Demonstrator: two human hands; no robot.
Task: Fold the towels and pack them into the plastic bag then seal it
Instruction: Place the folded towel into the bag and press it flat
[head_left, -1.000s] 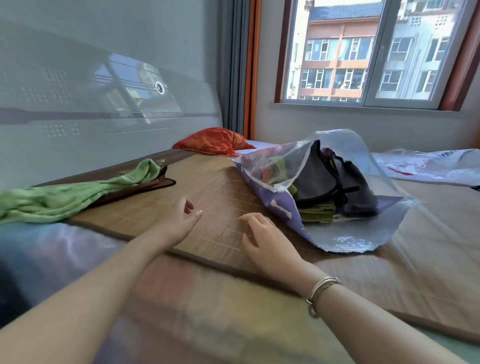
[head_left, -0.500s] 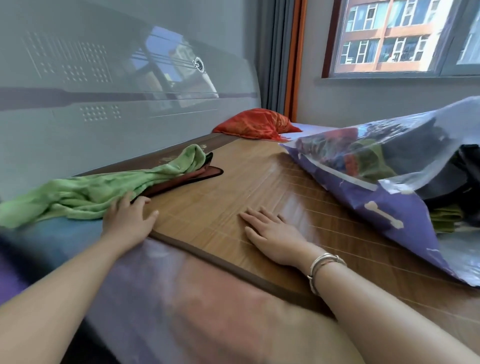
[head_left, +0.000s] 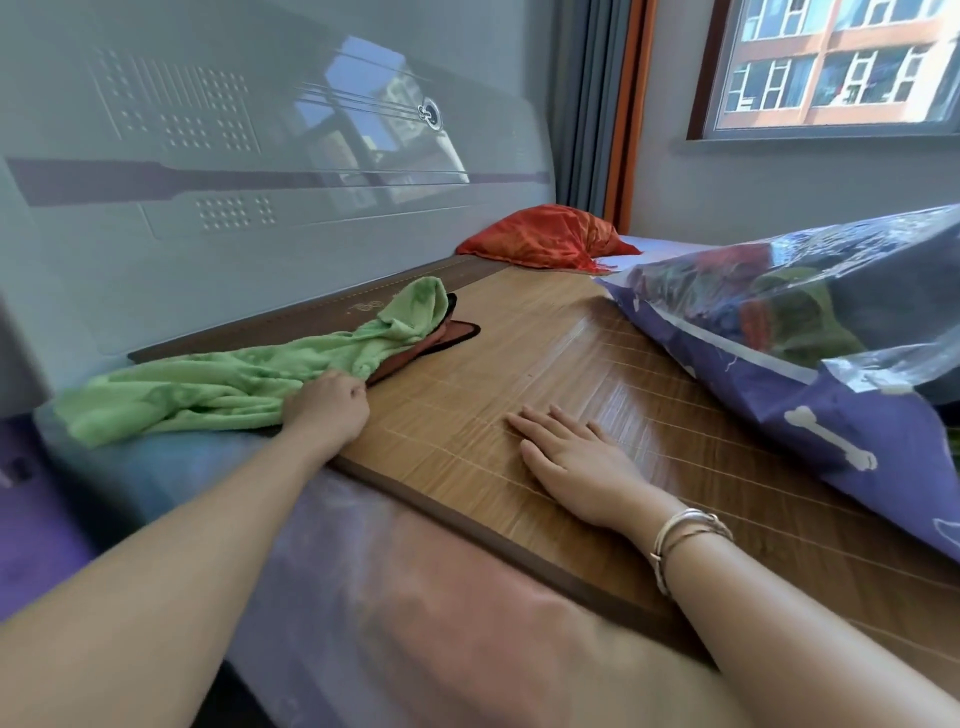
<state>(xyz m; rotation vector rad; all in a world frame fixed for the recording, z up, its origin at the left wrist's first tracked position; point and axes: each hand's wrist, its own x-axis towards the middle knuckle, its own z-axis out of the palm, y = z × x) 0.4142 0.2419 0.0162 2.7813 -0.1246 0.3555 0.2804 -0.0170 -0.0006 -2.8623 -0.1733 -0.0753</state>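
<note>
Since the earlier frame the left hand (head_left: 330, 402) has advanced from the near edge of the bamboo mat (head_left: 519, 364) onto the green towel (head_left: 218, 382), and its fingers are now curled, pinching the cloth at its near right part. The right hand (head_left: 574, 457) has stayed flat on the mat, fingers straight and slightly spread, palm down, holding nothing; two metal bangles (head_left: 685, 535) sit on that wrist. The green towel lies crumpled at the left, running from the near left toward the far right along the headboard (head_left: 260, 218), and overlaps a dark-edged reddish-brown cloth (head_left: 441, 338) beneath its far end. The plastic bag (head_left: 810, 374) lies at the right on the mat, well apart from the left hand; its upper face is clear film showing dark, red and green fabric inside, its lower face purple with a white bone print. No readable writing is visible on it. A small round emblem on the headboard is too small to read. An orange-red cushion (head_left: 545, 236) rests at the far end of the bed.
</note>
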